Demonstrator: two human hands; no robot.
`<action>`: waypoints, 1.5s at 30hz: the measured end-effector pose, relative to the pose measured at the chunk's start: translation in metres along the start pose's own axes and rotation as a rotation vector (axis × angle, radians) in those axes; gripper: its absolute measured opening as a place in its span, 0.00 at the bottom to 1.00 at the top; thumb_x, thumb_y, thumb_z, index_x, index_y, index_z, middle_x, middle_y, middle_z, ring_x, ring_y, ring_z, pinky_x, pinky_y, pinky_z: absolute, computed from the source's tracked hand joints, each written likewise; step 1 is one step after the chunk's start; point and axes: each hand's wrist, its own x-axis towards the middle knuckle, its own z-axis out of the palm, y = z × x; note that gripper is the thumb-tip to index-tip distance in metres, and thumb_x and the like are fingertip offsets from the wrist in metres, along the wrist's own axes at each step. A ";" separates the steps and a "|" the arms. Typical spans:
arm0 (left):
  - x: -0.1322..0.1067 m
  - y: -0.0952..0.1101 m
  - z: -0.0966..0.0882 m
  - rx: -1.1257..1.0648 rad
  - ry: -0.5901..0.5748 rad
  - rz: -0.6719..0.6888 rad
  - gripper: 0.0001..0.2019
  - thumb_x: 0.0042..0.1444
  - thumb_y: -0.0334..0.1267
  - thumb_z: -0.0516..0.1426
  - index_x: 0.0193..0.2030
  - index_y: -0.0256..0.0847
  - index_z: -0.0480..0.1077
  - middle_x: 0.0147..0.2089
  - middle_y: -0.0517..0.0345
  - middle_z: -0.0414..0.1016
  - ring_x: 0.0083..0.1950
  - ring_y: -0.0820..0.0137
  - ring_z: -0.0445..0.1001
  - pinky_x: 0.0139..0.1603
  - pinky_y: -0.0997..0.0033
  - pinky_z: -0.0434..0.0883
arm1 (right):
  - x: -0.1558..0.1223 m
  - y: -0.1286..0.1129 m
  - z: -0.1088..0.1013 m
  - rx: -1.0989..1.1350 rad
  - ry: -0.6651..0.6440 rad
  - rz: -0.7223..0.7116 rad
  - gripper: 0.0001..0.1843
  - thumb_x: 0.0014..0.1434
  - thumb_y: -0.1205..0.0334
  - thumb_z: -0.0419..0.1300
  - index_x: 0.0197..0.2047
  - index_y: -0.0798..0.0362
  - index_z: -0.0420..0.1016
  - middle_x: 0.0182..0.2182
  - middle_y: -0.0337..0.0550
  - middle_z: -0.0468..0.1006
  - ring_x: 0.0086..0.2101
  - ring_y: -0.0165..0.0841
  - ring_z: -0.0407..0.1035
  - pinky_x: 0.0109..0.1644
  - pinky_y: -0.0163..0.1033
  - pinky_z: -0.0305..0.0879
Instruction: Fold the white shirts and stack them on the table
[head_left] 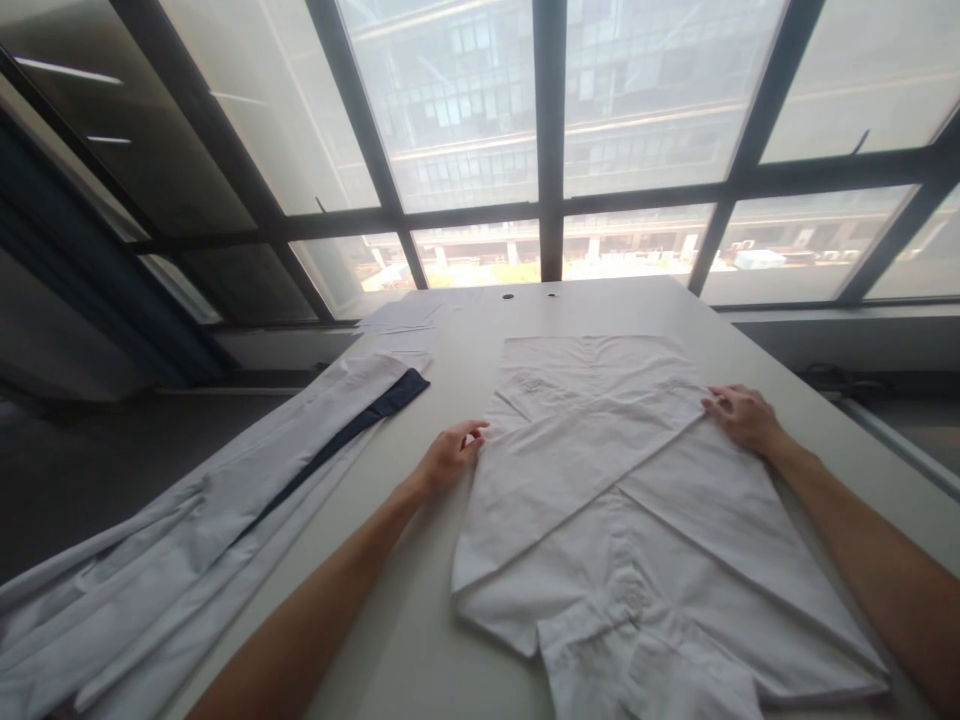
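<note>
A white long-sleeved shirt (555,540) lies spread on the table in front of me, its sleeves folded crosswise over the body. The collar end is nearest to me and the hem points toward the window. At the shirt's left edge, my left hand (450,455) pinches the cloth between thumb and fingers. Across from it, my right hand (742,415) grips the right edge, near the end of a folded sleeve. The fingertips of both hands are partly hidden by the fabric.
Left of the shirt, white garments (187,540) with a dark navy strip (337,445) hang over the table's left side. Sheets of paper (397,318) lie at the far left corner of the white table (465,330). Large framed windows (551,130) stand beyond it.
</note>
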 end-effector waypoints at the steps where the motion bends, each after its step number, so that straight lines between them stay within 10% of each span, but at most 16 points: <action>1: 0.000 -0.001 0.001 0.005 -0.001 0.009 0.18 0.60 0.42 0.55 0.54 0.41 0.76 0.41 0.56 0.78 0.33 0.71 0.70 0.39 0.72 0.68 | -0.001 -0.002 -0.001 -0.039 -0.018 -0.002 0.25 0.63 0.44 0.54 0.54 0.51 0.77 0.53 0.53 0.77 0.52 0.51 0.70 0.57 0.56 0.65; 11: 0.001 -0.007 0.010 0.095 0.047 0.032 0.15 0.60 0.34 0.55 0.53 0.40 0.75 0.39 0.58 0.76 0.35 0.70 0.71 0.43 0.69 0.70 | -0.004 -0.008 -0.013 -0.140 -0.137 -0.001 0.33 0.65 0.37 0.51 0.62 0.51 0.71 0.60 0.53 0.72 0.57 0.52 0.64 0.58 0.54 0.62; 16: -0.016 0.029 0.006 0.293 0.093 0.126 0.16 0.64 0.32 0.52 0.57 0.41 0.73 0.49 0.50 0.77 0.52 0.61 0.74 0.58 0.59 0.69 | -0.004 -0.008 -0.013 -0.144 -0.137 0.003 0.31 0.67 0.39 0.47 0.61 0.50 0.72 0.60 0.52 0.71 0.56 0.50 0.64 0.58 0.53 0.62; 21: -0.073 0.071 0.002 0.375 -0.228 0.394 0.23 0.71 0.39 0.49 0.71 0.48 0.60 0.70 0.52 0.63 0.72 0.61 0.58 0.72 0.55 0.56 | -0.004 -0.007 -0.010 -0.151 -0.123 -0.001 0.31 0.66 0.38 0.48 0.60 0.48 0.72 0.59 0.52 0.73 0.55 0.51 0.65 0.57 0.53 0.63; 26: -0.107 0.055 0.000 0.468 -0.449 0.414 0.28 0.73 0.48 0.46 0.77 0.52 0.46 0.78 0.57 0.47 0.78 0.58 0.41 0.76 0.48 0.39 | -0.002 -0.006 -0.010 -0.164 -0.136 0.010 0.33 0.65 0.36 0.48 0.61 0.49 0.72 0.59 0.54 0.72 0.55 0.52 0.65 0.57 0.54 0.62; 40: -0.115 0.072 -0.009 0.430 -0.542 0.447 0.32 0.70 0.55 0.49 0.76 0.57 0.45 0.77 0.57 0.46 0.78 0.55 0.41 0.75 0.44 0.39 | -0.003 -0.018 -0.016 -0.111 -0.174 0.069 0.28 0.67 0.43 0.49 0.61 0.50 0.72 0.62 0.54 0.70 0.58 0.53 0.62 0.60 0.59 0.59; 45: -0.074 0.072 -0.013 0.433 -0.317 0.361 0.27 0.73 0.47 0.45 0.76 0.48 0.49 0.76 0.52 0.50 0.77 0.60 0.45 0.76 0.50 0.46 | -0.003 -0.016 -0.013 0.018 -0.119 0.103 0.26 0.69 0.51 0.44 0.59 0.53 0.74 0.61 0.55 0.71 0.58 0.51 0.63 0.62 0.58 0.58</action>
